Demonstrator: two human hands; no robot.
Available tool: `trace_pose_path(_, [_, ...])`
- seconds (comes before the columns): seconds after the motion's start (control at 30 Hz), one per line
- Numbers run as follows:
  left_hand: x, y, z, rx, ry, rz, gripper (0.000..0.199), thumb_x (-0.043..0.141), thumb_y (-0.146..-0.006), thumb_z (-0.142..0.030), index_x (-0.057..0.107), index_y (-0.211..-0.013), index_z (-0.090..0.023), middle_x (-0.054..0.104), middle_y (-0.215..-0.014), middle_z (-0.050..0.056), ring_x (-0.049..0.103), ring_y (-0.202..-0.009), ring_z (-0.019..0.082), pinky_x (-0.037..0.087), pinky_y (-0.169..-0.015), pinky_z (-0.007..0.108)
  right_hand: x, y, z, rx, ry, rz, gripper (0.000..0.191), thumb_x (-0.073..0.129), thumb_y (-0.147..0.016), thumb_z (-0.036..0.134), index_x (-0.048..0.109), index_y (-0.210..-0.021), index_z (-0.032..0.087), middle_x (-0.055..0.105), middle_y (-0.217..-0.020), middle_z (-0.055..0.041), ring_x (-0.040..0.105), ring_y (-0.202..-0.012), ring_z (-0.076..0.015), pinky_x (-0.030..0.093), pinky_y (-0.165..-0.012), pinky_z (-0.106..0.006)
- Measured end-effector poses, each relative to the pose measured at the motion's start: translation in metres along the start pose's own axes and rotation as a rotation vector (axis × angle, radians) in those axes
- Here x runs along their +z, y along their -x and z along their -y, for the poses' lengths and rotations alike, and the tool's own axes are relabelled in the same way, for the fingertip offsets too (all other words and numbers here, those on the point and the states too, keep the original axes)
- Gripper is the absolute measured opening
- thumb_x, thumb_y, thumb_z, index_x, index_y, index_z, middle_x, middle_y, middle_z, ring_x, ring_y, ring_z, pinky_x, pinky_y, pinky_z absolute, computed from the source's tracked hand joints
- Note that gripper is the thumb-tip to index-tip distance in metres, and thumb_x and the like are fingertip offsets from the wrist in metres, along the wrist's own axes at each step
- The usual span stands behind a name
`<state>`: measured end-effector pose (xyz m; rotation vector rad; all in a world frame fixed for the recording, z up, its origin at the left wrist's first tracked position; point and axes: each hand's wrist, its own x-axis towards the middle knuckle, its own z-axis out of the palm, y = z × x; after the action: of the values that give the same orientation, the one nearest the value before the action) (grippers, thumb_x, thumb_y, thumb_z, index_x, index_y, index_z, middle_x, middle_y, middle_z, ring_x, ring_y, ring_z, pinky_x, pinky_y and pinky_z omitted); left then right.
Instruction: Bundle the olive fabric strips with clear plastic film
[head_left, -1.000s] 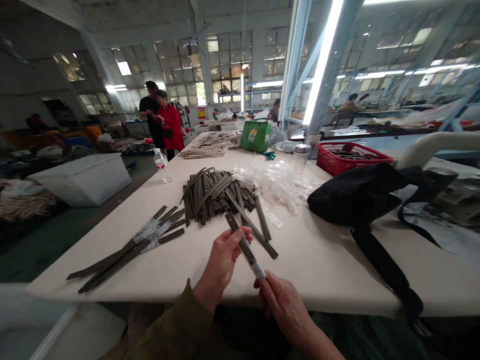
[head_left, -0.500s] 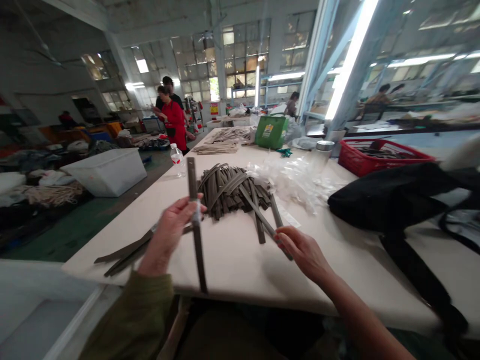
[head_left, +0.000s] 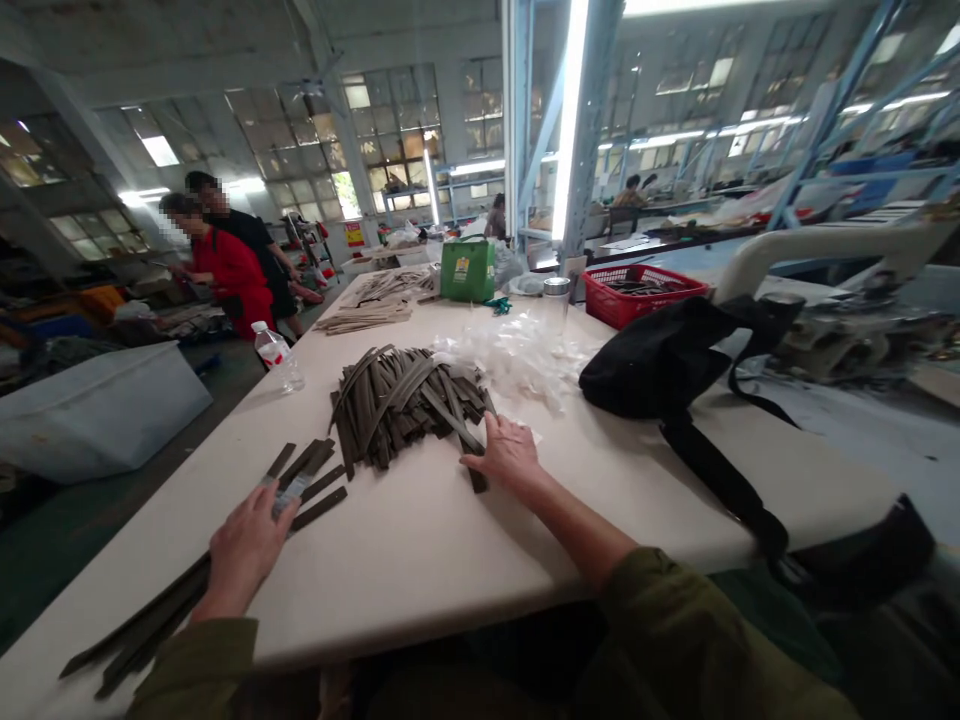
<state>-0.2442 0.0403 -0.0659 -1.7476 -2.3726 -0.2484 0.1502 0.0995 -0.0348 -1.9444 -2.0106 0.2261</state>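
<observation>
My left hand [head_left: 251,540] is low over a small group of dark grey-brown strips [head_left: 154,620] at the table's left. Its fingers and thumb close on a strip with a clear plastic wrap [head_left: 296,487] round it; the palm hides part of the group. My right hand [head_left: 510,455] is at the right side of a big heap of similar flat strips [head_left: 397,400]. Its thumb and fingers are closed on the end of one strip [head_left: 466,430] that slants out of the heap.
Behind the heap lie crumpled clear plastic bags [head_left: 517,355], a green bag [head_left: 466,270] and a lidded jar [head_left: 556,300]. A black bag [head_left: 652,360] and red basket [head_left: 637,300] stand right. A bottle [head_left: 276,355] is at the left edge. Two people [head_left: 236,260] stand beyond.
My left hand has lowered the upright wrapped strip leftward onto the small group. My right hand has moved up to the heap's edge, still at a strip end. The view has turned right.
</observation>
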Motion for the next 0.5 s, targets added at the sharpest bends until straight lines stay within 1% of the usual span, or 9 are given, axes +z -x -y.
trace_pose_path(0.1, [0.001, 0.0, 0.0, 0.027, -0.008, -0.074, 0.057, 0.034, -0.089, -0.049, 0.051, -0.132, -0.015, 0.055, -0.134, 0.016, 0.053, -0.117, 0.032, 0.042, -0.095, 0.045, 0.004, -0.015, 0.006, 0.05, 0.01, -0.004, 0.078, 0.072, -0.068, 0.049, 0.042, -0.132, 0.016, 0.056, -0.12, -0.0175, 0.051, -0.113, -0.033, 0.032, -0.094, -0.04])
trace_pose_path(0.23, [0.002, 0.002, 0.0, 0.092, -0.009, -0.229, 0.049, 0.042, -0.089, -0.044, 0.057, -0.124, -0.014, 0.06, -0.127, 0.015, 0.057, -0.113, 0.028, 0.042, -0.095, 0.039, 0.001, -0.028, 0.009, 0.08, -0.038, 0.008, 0.052, 0.064, -0.074, 0.022, 0.05, -0.123, 0.013, 0.059, -0.114, -0.0186, 0.056, -0.106, -0.0299, 0.038, -0.086, -0.034])
trace_pose_path(0.27, [0.004, 0.003, 0.0, 0.101, -0.011, -0.266, 0.047, 0.043, -0.089, -0.043, 0.058, -0.122, -0.014, 0.062, -0.125, 0.015, 0.057, -0.112, 0.027, 0.042, -0.095, 0.038, -0.001, -0.032, 0.007, 0.085, -0.06, 0.016, 0.047, 0.062, -0.074, 0.017, 0.052, -0.12, 0.012, 0.06, -0.112, -0.0195, 0.057, -0.105, -0.0299, 0.039, -0.084, -0.034])
trace_pose_path(0.33, [0.007, 0.002, 0.001, 0.105, -0.009, -0.327, 0.042, 0.046, -0.088, -0.042, 0.06, -0.119, -0.016, 0.063, -0.122, 0.014, 0.057, -0.112, 0.026, 0.042, -0.094, 0.038, -0.006, -0.043, 0.002, 0.105, -0.113, 0.043, 0.038, 0.06, -0.073, 0.013, 0.058, -0.11, 0.012, 0.062, -0.106, -0.0198, 0.059, -0.101, -0.0314, 0.041, -0.079, -0.035])
trace_pose_path(0.4, [0.009, 0.001, 0.001, 0.111, 0.009, -0.384, 0.039, 0.049, -0.087, -0.04, 0.061, -0.116, -0.017, 0.064, -0.121, 0.013, 0.057, -0.113, 0.025, 0.042, -0.095, 0.038, -0.012, -0.055, -0.005, 0.134, -0.182, 0.081, 0.026, 0.06, -0.069, 0.011, 0.062, -0.095, 0.012, 0.065, -0.094, -0.0171, 0.062, -0.096, -0.0324, 0.043, -0.074, -0.035])
trace_pose_path(0.43, [0.009, 0.0, 0.002, 0.118, 0.023, -0.413, 0.038, 0.05, -0.087, -0.039, 0.062, -0.116, -0.017, 0.064, -0.121, 0.013, 0.056, -0.114, 0.026, 0.042, -0.095, 0.038, -0.016, -0.059, -0.008, 0.146, -0.229, 0.112, 0.019, 0.06, -0.068, 0.011, 0.062, -0.086, 0.014, 0.065, -0.084, -0.0134, 0.063, -0.089, -0.0308, 0.044, -0.07, -0.034])
trace_pose_path(0.5, [0.009, 0.001, 0.002, 0.127, 0.057, -0.471, 0.036, 0.051, -0.087, -0.037, 0.061, -0.116, -0.017, 0.063, -0.123, 0.013, 0.055, -0.116, 0.026, 0.042, -0.096, 0.04, -0.023, -0.063, -0.015, 0.163, -0.345, 0.178, 0.006, 0.059, -0.069, 0.011, 0.059, -0.073, 0.016, 0.059, -0.063, -0.0053, 0.064, -0.071, -0.024, 0.045, -0.06, -0.029])
